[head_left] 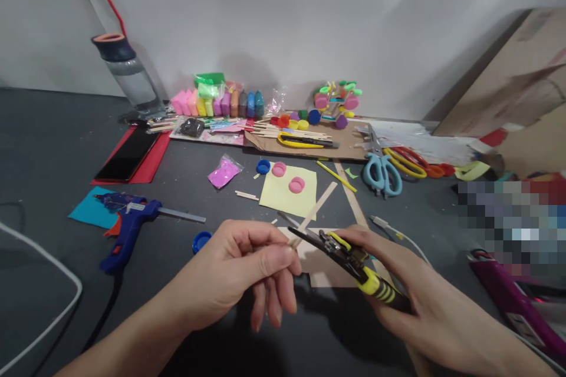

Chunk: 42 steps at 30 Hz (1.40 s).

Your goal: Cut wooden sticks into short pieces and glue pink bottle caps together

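Note:
My left hand [260,268] pinches the end of a thin wooden stick [319,206] between thumb and forefinger, its other fingers loosely curled. The stick slants up and to the right. My right hand [398,300] is wrapped round a cutting tool [349,253] with black-and-yellow handles. The tool's jaws point left and lie at the stick, close to my left fingertips; whether they touch it I cannot tell. Beneath the hands lies a flat beige piece [333,277]. Just beyond is a yellow paper square [289,194] with pink bottle caps [296,184] on it.
A blue glue gun [132,224] lies at left, near a phone [128,156] and a water bottle [132,79]. Light-blue scissors [382,174] lie at right. Clay packs [230,103] and a cardboard piece [305,144] with sticks line the wall. A white cable [398,232] crosses the right side.

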Each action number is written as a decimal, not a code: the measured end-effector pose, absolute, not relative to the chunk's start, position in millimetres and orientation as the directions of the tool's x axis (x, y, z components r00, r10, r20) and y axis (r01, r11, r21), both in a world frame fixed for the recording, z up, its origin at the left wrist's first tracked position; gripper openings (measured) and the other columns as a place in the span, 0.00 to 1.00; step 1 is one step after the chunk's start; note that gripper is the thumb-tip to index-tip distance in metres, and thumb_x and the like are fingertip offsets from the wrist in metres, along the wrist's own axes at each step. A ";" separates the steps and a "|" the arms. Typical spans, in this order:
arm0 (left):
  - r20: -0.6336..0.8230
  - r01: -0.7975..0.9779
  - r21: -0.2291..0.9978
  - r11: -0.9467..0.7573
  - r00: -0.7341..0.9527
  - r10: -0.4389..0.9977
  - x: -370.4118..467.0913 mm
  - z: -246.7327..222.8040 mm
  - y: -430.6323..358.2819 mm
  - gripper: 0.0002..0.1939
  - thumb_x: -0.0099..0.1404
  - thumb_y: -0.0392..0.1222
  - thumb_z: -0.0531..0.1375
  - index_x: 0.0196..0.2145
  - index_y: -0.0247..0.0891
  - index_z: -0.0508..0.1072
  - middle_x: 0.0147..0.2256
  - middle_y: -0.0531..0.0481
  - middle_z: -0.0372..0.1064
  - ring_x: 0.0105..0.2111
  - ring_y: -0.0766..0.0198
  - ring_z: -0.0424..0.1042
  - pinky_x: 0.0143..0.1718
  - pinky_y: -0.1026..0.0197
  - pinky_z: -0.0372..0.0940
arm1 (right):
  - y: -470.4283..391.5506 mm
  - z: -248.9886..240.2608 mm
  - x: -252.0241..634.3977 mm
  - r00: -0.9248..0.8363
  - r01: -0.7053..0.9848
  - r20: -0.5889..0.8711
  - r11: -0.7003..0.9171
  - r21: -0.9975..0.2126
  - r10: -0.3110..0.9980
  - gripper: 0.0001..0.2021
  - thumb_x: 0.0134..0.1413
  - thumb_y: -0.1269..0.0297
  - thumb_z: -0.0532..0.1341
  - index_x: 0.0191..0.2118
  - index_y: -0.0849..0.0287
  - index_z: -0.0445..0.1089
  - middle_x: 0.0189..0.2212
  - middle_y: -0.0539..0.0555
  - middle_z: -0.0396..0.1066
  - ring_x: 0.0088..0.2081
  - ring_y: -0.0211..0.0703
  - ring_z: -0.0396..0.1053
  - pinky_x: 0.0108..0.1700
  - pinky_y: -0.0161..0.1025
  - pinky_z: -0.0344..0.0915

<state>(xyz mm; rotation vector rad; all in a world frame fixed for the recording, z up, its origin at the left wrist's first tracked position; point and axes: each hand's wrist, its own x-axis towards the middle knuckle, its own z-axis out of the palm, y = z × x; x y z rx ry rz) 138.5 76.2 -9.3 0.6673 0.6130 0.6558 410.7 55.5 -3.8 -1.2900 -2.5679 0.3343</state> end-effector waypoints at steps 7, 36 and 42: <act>-0.333 -0.315 0.713 0.626 0.633 0.698 135.9 -7.5 77.1 0.11 0.65 0.44 0.64 0.29 0.33 0.75 0.20 0.50 0.76 0.16 0.72 0.71 0.14 0.76 0.64 | 64.8 -11.4 408.7 -0.565 0.749 0.001 0.513 -0.420 0.825 0.31 0.52 0.68 0.55 0.64 0.56 0.60 0.58 0.60 0.69 0.55 0.56 0.72 0.53 0.52 0.72; -0.383 -0.250 0.714 0.654 0.642 0.664 137.0 -9.6 81.3 0.14 0.63 0.48 0.65 0.28 0.33 0.74 0.18 0.52 0.73 0.13 0.73 0.67 0.13 0.75 0.63 | 72.1 -18.9 397.7 -0.598 0.707 0.132 0.598 -0.377 0.791 0.26 0.50 0.70 0.53 0.57 0.61 0.64 0.49 0.62 0.75 0.47 0.50 0.77 0.46 0.40 0.76; -0.356 -0.226 0.767 0.600 0.629 0.691 137.3 -14.9 82.7 0.14 0.65 0.48 0.63 0.29 0.33 0.73 0.20 0.51 0.73 0.15 0.72 0.69 0.14 0.74 0.63 | 73.3 -15.0 394.8 -0.574 0.712 0.078 0.544 -0.444 0.815 0.23 0.52 0.68 0.53 0.55 0.60 0.66 0.48 0.60 0.76 0.46 0.48 0.77 0.45 0.38 0.75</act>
